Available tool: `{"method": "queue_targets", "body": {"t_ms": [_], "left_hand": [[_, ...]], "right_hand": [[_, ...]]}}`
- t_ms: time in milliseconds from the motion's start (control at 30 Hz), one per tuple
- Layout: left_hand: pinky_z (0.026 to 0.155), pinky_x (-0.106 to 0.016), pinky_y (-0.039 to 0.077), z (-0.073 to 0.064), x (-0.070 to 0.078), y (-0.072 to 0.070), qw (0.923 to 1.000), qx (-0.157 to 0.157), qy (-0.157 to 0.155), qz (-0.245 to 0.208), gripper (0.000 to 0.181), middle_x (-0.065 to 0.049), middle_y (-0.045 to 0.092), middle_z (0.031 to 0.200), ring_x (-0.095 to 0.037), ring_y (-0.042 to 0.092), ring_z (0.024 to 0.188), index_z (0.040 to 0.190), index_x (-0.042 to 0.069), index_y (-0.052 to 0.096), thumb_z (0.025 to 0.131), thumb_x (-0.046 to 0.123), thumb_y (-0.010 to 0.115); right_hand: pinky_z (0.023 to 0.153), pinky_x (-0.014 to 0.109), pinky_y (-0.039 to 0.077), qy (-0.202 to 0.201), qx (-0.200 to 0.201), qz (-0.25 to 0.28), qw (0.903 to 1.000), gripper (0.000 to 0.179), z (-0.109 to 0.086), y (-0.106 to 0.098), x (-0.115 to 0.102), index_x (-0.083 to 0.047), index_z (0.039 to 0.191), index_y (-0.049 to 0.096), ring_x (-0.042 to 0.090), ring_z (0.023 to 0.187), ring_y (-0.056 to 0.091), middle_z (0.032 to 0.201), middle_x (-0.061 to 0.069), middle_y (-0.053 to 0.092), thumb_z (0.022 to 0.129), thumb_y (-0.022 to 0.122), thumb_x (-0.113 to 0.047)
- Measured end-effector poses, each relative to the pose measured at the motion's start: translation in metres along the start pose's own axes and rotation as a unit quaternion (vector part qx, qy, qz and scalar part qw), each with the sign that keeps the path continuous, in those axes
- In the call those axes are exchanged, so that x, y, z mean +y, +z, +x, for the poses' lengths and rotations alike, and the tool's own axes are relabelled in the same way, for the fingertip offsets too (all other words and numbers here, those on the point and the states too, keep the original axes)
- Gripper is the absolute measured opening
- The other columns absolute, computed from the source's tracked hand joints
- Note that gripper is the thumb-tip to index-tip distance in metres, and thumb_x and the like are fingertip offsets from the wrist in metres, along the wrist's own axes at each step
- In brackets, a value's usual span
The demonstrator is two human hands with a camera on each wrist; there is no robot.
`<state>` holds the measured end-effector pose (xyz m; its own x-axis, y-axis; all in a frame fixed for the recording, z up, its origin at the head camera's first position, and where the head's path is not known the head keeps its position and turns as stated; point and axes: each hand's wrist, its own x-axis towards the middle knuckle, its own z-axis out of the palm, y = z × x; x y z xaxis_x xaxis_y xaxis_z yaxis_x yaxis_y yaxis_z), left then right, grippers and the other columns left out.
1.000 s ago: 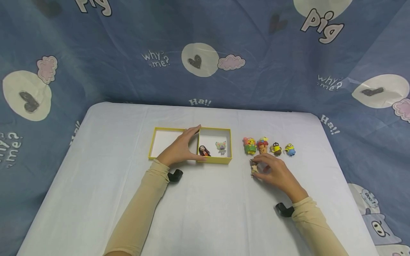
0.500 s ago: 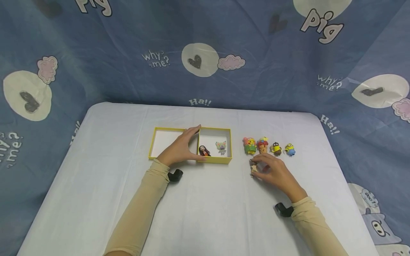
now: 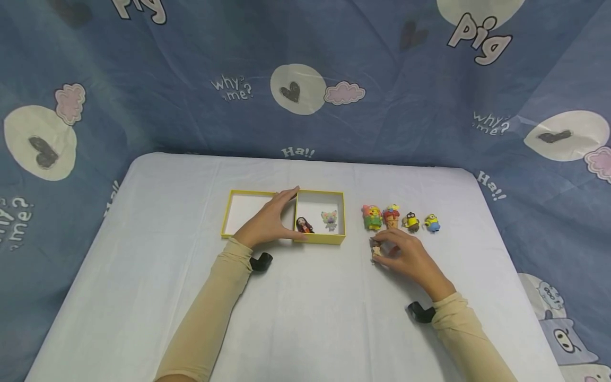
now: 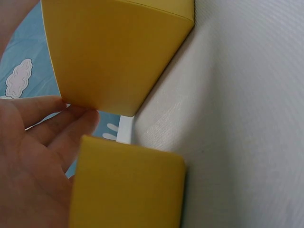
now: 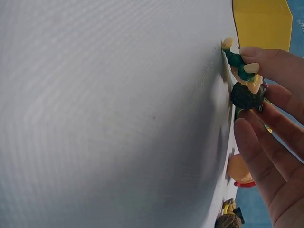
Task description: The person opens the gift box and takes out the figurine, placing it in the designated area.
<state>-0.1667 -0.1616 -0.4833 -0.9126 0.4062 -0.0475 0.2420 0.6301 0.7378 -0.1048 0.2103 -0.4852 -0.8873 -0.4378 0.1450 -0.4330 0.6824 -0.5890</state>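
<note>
My left hand (image 3: 269, 220) spans the near-left side of a yellow box (image 3: 326, 240), thumb at the front wall and fingers at the back edge. In the left wrist view, fingertips touch the yellow box (image 4: 114, 52). Inside it lie a dark-haired doll figure (image 3: 304, 225) and a pale winged figure (image 3: 329, 218). My right hand (image 3: 406, 253) pinches a small figurine (image 3: 376, 249) just above or on the white cloth. The right wrist view shows the figurine (image 5: 247, 96) with a dark textured head and green body, between thumb and fingers (image 5: 251, 137).
A shallow yellow-rimmed lid or tray (image 3: 226, 215) lies left of the box. Right of it stand a pink-green figure (image 3: 372, 218), an ice-cream-cone figure (image 3: 392, 216), and two yellow toys, one brown-bodied (image 3: 411, 222) and one blue-bodied (image 3: 432, 223). A printed blue cloth (image 3: 191, 116) hangs behind.
The right hand has shifted slightly left with the figurine. The left hand and the box have stayed still.
</note>
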Motion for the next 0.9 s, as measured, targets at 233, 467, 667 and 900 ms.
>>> {"method": "queue_targets", "body": {"t_ms": [233, 467, 667, 900], "left_hand": [[0.117, -0.059, 0.025, 0.0008, -0.0009, 0.0003, 1.0, 0.0, 0.001, 0.006, 0.129, 0.001, 0.021, 0.162, -0.029, 0.015, 0.151, 0.156, 0.035, 0.015, 0.052, 0.077, 0.078], [0.116, -0.061, 0.025, 0.0004, -0.0002, 0.0, 1.0, -0.002, 0.0, 0.001, 0.13, 0.0, 0.021, 0.163, -0.03, 0.014, 0.151, 0.157, 0.03, 0.017, 0.052, 0.075, 0.08], [0.117, -0.06, 0.026, 0.0001, 0.0014, -0.0009, 1.0, -0.005, 0.0, 0.005, 0.129, 0.003, 0.02, 0.162, -0.029, 0.014, 0.151, 0.157, 0.034, 0.015, 0.053, 0.075, 0.08], [0.118, -0.057, 0.026, 0.0004, 0.0029, -0.0014, 1.0, -0.005, -0.002, 0.007, 0.128, 0.001, 0.021, 0.162, -0.028, 0.016, 0.151, 0.156, 0.037, 0.014, 0.054, 0.073, 0.081]], "right_hand": [[0.071, 0.027, 0.059, -0.004, -0.006, 0.004, 1.0, 0.044, 0.0002, 0.0002, 0.0007, -0.014, 0.113, 0.07, 0.014, 0.093, 0.064, 0.111, -0.004, 0.067, 0.073, 0.087, -0.02], [0.072, 0.028, 0.059, 0.003, -0.012, -0.004, 0.9999, 0.045, -0.0002, -0.0003, 0.0014, -0.015, 0.115, 0.07, 0.014, 0.097, 0.064, 0.117, -0.003, 0.066, 0.074, 0.086, -0.022], [0.071, 0.027, 0.059, -0.002, -0.011, -0.005, 0.9999, 0.046, 0.0, -0.0011, 0.0019, -0.015, 0.115, 0.07, 0.014, 0.097, 0.064, 0.117, -0.003, 0.066, 0.074, 0.086, -0.024], [0.072, 0.026, 0.058, 0.003, -0.015, -0.004, 0.9999, 0.046, 0.0004, -0.0023, 0.0021, -0.016, 0.116, 0.069, 0.014, 0.099, 0.064, 0.116, -0.005, 0.066, 0.074, 0.086, -0.025]]}}
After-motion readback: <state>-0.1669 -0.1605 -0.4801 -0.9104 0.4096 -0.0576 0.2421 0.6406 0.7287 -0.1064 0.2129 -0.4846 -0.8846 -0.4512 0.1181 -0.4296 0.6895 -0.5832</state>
